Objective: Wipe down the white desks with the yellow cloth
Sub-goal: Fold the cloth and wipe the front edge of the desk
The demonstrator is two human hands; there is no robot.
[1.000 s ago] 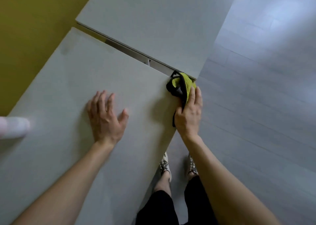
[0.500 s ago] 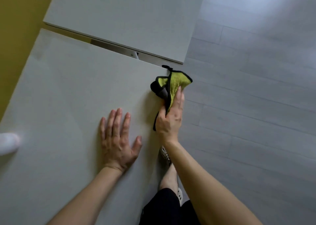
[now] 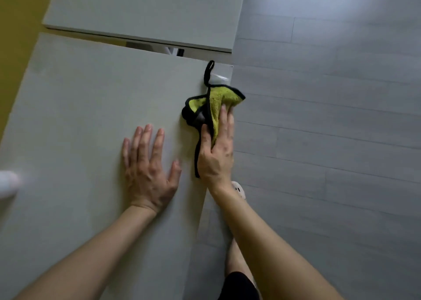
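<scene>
The yellow cloth (image 3: 218, 104), edged in black with a black hanging loop, is bunched on the right edge of the near white desk (image 3: 79, 117). My right hand (image 3: 216, 151) presses on it, fingers flat over the cloth, right at the desk's rim. My left hand (image 3: 148, 165) lies flat on the same desk just to the left, fingers spread, holding nothing. A second white desk (image 3: 145, 10) stands beyond a narrow gap at the top.
Grey plank floor (image 3: 330, 140) fills the right side. A yellow wall (image 3: 13, 37) runs along the left. A blurred white object (image 3: 6, 183) sits at the left edge of the near desk. My feet and a white shoe (image 3: 239, 189) are below the desk's edge.
My right hand has slid the cloth along the desk's right edge toward me, away from the far corner. My left hand has moved right, closer to the right hand.
</scene>
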